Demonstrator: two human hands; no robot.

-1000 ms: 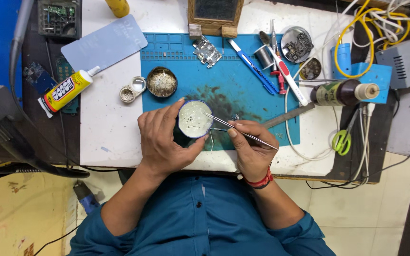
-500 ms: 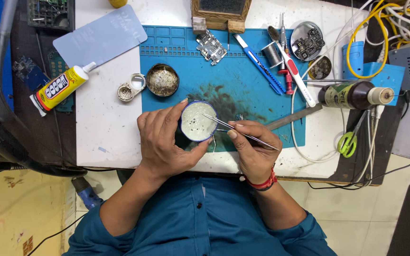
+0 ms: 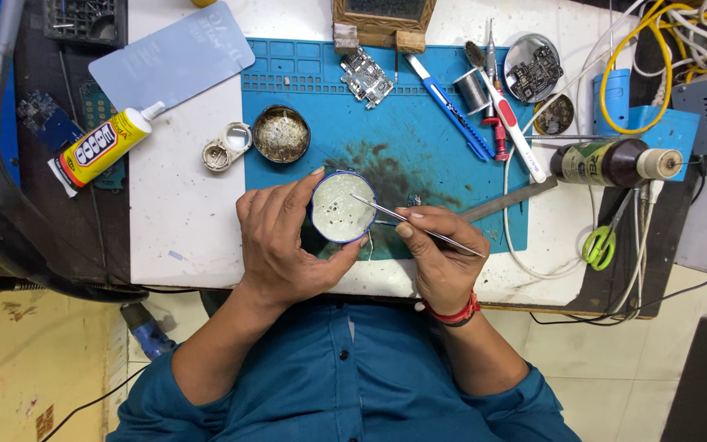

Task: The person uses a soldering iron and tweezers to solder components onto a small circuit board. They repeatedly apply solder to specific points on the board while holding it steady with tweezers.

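My left hand [image 3: 281, 239] grips a small round blue-rimmed tin [image 3: 339, 209] of pale paste, held tilted above the blue work mat [image 3: 419, 155]. My right hand [image 3: 438, 254] pinches thin metal tweezers [image 3: 403, 217] whose tips reach over the paste surface at the tin's upper right. A red band circles my right wrist. Both hands hover at the near edge of the white table [image 3: 182, 213].
A round tin of brass wool [image 3: 281, 133], a small circuit board [image 3: 366, 77], blue utility knife [image 3: 450, 107], solder spool [image 3: 475, 89], toothbrush [image 3: 511, 110], brown bottle [image 3: 611, 161], green scissors [image 3: 599, 243], yellow glue tube [image 3: 104, 148], grey phone back panel [image 3: 172, 55], cables at right.
The view has shifted slightly; my hands keep the same grips, with the tweezers' tips staying over the paste in the tin.
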